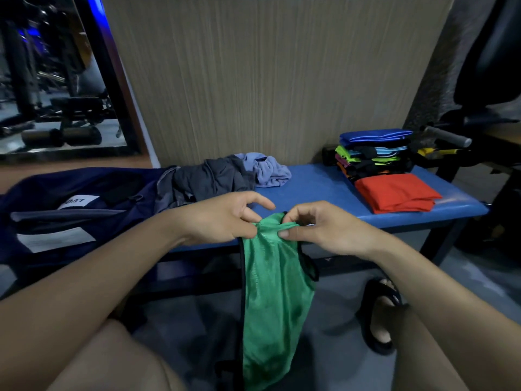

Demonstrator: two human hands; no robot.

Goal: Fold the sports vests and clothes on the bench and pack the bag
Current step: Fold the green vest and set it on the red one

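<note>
Green mesh vest hangs before the blue worktop, its top edge pinched by the left hand and right hand. Beyond lie crumpled clothes, a navy bag and a folded stack.

- Wood-grain wall panel filling the middle, from twelve o'clock down toward the centre.
- Mirror at ten o'clock, dark-framed, reflecting gym machines under a blue glow.
- Padded roller bar at three o'clock, grey, tilted, with yellow-and-black equipment just below it.
- Dark machine frame at two o'clock, details lost in shadow.
- Grey floor across five to six o'clock.
- Black slide sandal at five o'clock, worn on a foot, toes toward the top of the view.
</note>
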